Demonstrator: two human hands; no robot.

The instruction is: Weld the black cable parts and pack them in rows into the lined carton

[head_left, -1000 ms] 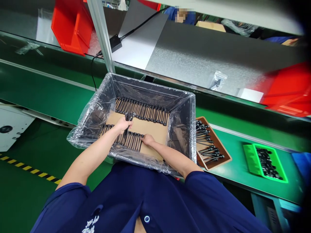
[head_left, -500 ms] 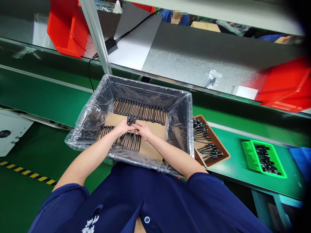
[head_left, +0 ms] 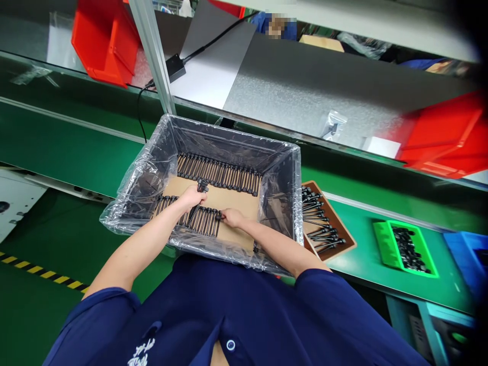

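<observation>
A dark crate [head_left: 244,140] lined with clear plastic has brown cardboard [head_left: 236,199] on its floor. Two rows of thin black rods with thicker heads lie on the cardboard: a far row [head_left: 219,172] and a near row [head_left: 198,221]. My left hand [head_left: 193,197] is closed round several black rods [head_left: 203,186], whose heads stick out past the fingers above the gap between the rows. At the right end of the near row, my right hand [head_left: 232,217] pinches the head of one black rod [head_left: 218,215]; its fingertips are partly hidden.
Right of the crate, a brown tray [head_left: 343,223] holds more rods. Farther right are a green bin [head_left: 385,244] of small black parts and a blue bin [head_left: 459,254]. A shelf with red bins [head_left: 107,46] and a metal post [head_left: 152,51] stands behind the crate.
My hands were together over the middle of the crate. The right hand has moved right and nearer, bringing a rod to the near row's end. The left hand has barely moved.
</observation>
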